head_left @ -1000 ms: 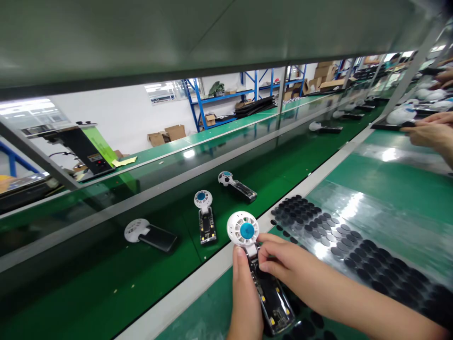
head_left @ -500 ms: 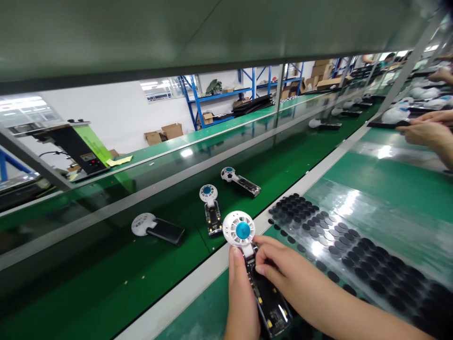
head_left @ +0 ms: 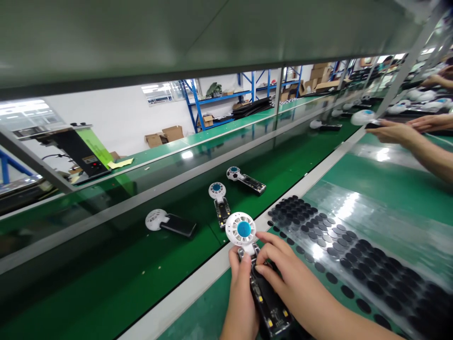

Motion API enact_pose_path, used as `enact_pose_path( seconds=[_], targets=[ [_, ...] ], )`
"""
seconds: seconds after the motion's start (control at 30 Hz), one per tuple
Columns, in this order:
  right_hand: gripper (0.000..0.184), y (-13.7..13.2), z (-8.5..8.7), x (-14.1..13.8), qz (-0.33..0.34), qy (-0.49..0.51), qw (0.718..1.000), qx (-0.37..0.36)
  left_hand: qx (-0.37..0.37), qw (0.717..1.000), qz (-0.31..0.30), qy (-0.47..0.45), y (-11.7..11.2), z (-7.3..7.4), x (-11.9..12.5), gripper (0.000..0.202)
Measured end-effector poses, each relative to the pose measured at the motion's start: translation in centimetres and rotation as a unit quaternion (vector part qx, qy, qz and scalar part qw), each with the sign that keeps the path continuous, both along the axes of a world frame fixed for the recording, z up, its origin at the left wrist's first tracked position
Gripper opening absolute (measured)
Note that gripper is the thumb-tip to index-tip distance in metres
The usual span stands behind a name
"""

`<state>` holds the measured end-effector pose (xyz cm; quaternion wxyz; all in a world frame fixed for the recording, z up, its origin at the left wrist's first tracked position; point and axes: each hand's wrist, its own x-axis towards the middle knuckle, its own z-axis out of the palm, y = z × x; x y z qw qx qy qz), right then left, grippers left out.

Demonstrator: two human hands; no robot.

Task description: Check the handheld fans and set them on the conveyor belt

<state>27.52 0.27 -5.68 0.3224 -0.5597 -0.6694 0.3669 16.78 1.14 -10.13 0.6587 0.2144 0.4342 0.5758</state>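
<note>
A small handheld fan [head_left: 240, 228], with a white round head, blue centre and black body showing a circuit board and small yellow parts, is held upright before me. My left hand [head_left: 241, 297] wraps its left side, thumb on the body just under the neck. My right hand [head_left: 283, 264] is closed at the right of the neck, its fingers bent against the upper body; anything small between the fingertips is hidden. Right of my hands lies a clear sheet with rows of black round discs [head_left: 332, 236].
On the green conveyor belt [head_left: 106, 283] ahead lie a similar fan [head_left: 222, 208], a football-patterned one [head_left: 247, 182] and one face down [head_left: 173, 223]. A pale rail [head_left: 198, 278] edges the belt. A co-worker's hands [head_left: 403, 132] hold another fan at right. A panel [head_left: 212, 33] hangs overhead.
The fans on the belt have shifted right and slightly away. My hands keep their grip, the left thumb now farther onto the fan's body. The co-worker's hands moved left with a fan.
</note>
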Motion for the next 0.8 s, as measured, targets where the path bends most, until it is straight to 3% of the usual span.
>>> enact_pose_path(
  seconds=[0.07, 0.17, 0.27, 0.4, 0.6, 0.8],
  targets=[
    [0.009, 0.4, -0.3, 0.4, -0.012, 0.078, 0.997, -0.020, 0.004, 1.000, -0.028, 0.004, -0.4, 0.5, 0.1, 0.056],
    [0.019, 1.0, -1.5, 1.1, -0.027, 0.234, 0.963, -0.131, 0.005, 0.997, -0.078, -0.020, -0.9, 1.1, 0.4, 0.069],
    [0.027, 1.5, -3.2, 1.6, -0.064, 0.279, 0.944, -0.163, 0.005, 0.997, -0.061, -0.039, -0.9, 1.7, 0.5, 0.067],
    [0.029, 1.6, -4.6, 1.6, -0.069, 0.252, 0.955, -0.139, 0.034, 0.999, 0.033, -0.016, -0.4, 3.3, -1.3, 0.051],
    [0.029, 3.3, -3.2, 1.0, -0.050, 0.119, 0.989, -0.076, 0.019, 0.993, 0.108, 0.043, 0.6, 6.2, -8.9, 0.037],
    [0.047, 10.1, -2.9, -1.7, -0.085, -0.044, 0.994, 0.056, 0.010, 0.956, 0.222, 0.193, 3.0, 5.5, -15.6, 0.020]
  ],
)
